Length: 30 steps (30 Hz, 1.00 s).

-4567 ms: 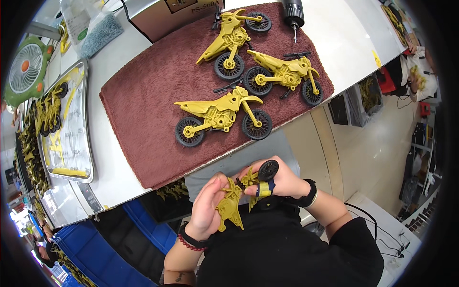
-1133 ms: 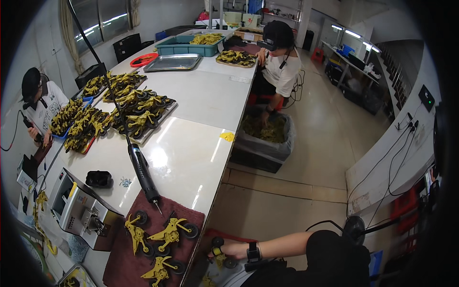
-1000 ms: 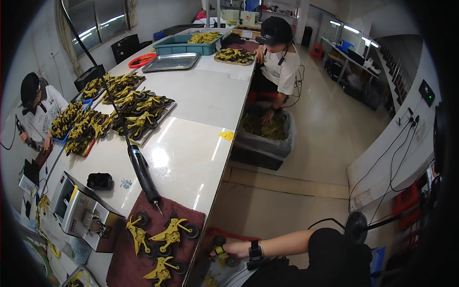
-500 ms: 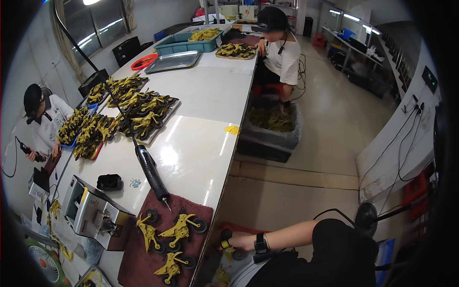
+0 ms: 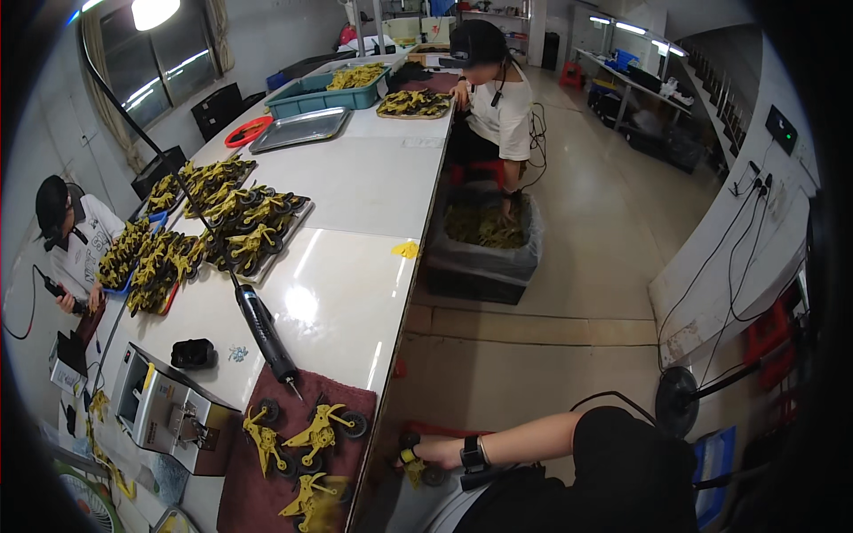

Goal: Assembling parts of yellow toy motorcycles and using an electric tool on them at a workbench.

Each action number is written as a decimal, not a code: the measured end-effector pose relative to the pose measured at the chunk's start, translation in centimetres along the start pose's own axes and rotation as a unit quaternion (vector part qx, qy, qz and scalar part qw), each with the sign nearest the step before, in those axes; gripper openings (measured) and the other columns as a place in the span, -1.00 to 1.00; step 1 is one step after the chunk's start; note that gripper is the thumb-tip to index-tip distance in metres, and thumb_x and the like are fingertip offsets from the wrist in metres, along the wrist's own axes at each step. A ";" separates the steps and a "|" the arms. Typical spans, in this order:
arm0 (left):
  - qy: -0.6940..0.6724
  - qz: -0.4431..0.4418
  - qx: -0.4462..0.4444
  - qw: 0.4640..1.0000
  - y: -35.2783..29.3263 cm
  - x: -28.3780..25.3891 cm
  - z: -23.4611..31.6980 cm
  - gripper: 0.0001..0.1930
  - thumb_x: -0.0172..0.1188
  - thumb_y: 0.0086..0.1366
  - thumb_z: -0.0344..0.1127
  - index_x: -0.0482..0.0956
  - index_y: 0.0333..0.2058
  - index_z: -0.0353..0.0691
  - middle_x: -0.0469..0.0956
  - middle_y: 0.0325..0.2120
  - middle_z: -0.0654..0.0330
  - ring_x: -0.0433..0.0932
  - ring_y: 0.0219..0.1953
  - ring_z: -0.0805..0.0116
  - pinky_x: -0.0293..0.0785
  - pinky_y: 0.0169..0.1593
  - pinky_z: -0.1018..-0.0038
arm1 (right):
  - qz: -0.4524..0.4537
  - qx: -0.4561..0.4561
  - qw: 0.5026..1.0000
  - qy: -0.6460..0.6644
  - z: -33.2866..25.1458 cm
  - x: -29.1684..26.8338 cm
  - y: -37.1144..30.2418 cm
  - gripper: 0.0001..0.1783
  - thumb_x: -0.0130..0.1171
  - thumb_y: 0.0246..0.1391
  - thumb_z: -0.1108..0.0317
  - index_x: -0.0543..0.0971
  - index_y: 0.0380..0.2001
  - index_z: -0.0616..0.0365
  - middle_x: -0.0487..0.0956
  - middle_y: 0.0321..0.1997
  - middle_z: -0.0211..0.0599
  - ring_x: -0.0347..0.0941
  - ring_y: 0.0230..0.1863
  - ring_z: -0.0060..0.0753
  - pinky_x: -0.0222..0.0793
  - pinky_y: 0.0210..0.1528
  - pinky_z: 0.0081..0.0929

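My right hand (image 5: pixel 437 452), with a black band on its wrist, is low beside the table edge. Its fingers are closed around a yellow and black toy motorcycle (image 5: pixel 414 468), whose dark wheels stick out past them. My left hand cannot be seen. On the dark red cloth (image 5: pixel 253 497) at the near end of the table lie three yellow toy motorcycle pieces with black wheels, among them the upper right motorcycle (image 5: pixel 313 433) and the left motorcycle (image 5: pixel 259 440). Over the lowest motorcycle (image 5: pixel 306 497) is a yellowish blur that I cannot make out.
A black electric screwdriver (image 5: pixel 264 333) hangs tip down at the cloth's far edge. Left of it stand a silver screw feeder (image 5: pixel 182 417), a black box (image 5: pixel 193 354) and small screws (image 5: pixel 238 354). Trays heaped with motorcycles (image 5: pixel 258 226) lie beyond. Two people (image 5: pixel 498 98) work nearby.
The view has shifted, so the table sits slightly left and lower. A yellow piece low beside my right hand is gone from there. The yellowish blur has appeared over the lowest motorcycle.
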<state>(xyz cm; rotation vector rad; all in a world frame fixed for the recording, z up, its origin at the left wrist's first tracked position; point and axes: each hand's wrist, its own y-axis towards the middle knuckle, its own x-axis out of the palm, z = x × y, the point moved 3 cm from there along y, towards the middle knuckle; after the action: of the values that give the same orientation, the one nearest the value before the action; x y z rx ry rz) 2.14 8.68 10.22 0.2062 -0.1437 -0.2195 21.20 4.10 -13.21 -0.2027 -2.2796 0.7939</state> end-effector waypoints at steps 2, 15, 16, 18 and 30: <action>-0.186 0.065 -0.073 0.978 2.0 0.8 -0.4 -0.81 0.04 0.30 -0.23 0.32 -0.37 -0.23 0.45 -0.39 0.18 0.43 -0.42 0.40 0.46 -0.38 0.51 | 0.020 0.034 0.999 0.017 0.3 -0.2 0.1 -0.87 0.18 -0.04 0.39 0.56 -0.38 0.18 0.54 -0.43 -0.44 0.45 -0.38 -0.60 0.36 -0.35 -0.62; -0.325 -0.015 -0.194 0.926 4.3 9.4 -2.9 -0.85 0.06 0.26 -0.36 0.36 -0.20 -0.14 0.53 -0.38 0.29 0.52 -0.40 0.49 0.35 -0.38 0.59 | 0.003 -0.044 0.999 0.017 0.5 -1.0 2.1 -0.88 0.09 -0.01 0.45 0.51 -0.33 0.15 0.52 -0.36 -0.40 0.43 -0.30 -0.51 0.34 -0.25 -0.58; -0.320 -0.024 -0.194 0.927 4.4 9.4 -2.8 -0.85 0.06 0.26 -0.36 0.37 -0.21 -0.16 0.53 -0.38 0.29 0.53 -0.40 0.48 0.36 -0.39 0.59 | 0.024 -0.036 0.999 0.014 0.4 -0.4 2.0 -0.88 0.12 -0.03 0.45 0.51 -0.35 0.14 0.51 -0.37 -0.41 0.42 -0.29 -0.52 0.33 -0.23 -0.58; -0.314 -0.031 -0.196 0.928 4.4 9.3 -3.1 -0.86 0.06 0.25 -0.38 0.37 -0.22 -0.20 0.52 -0.40 0.27 0.53 -0.41 0.45 0.37 -0.41 0.58 | 0.033 -0.034 0.999 0.011 -0.7 0.8 0.6 -0.86 0.13 -0.04 0.46 0.51 -0.34 0.14 0.52 -0.35 -0.40 0.42 -0.28 -0.52 0.33 -0.23 -0.57; -0.328 -0.074 -0.214 0.917 3.6 9.3 -4.2 -0.78 0.08 0.22 -0.48 0.30 -0.17 -0.30 0.53 -0.37 0.10 0.55 -0.40 0.35 0.45 -0.35 0.54 | -0.006 -0.026 0.999 0.045 0.6 -0.6 1.2 -0.78 0.19 -0.06 0.41 0.51 -0.26 0.12 0.52 -0.30 -0.42 0.43 -0.26 -0.56 0.35 -0.22 -0.59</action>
<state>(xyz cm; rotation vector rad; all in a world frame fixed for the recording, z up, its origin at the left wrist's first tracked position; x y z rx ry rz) 12.52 10.79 8.05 -0.3061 -0.7413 -0.4609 21.16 4.58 -14.60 -0.2429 -2.2167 0.7062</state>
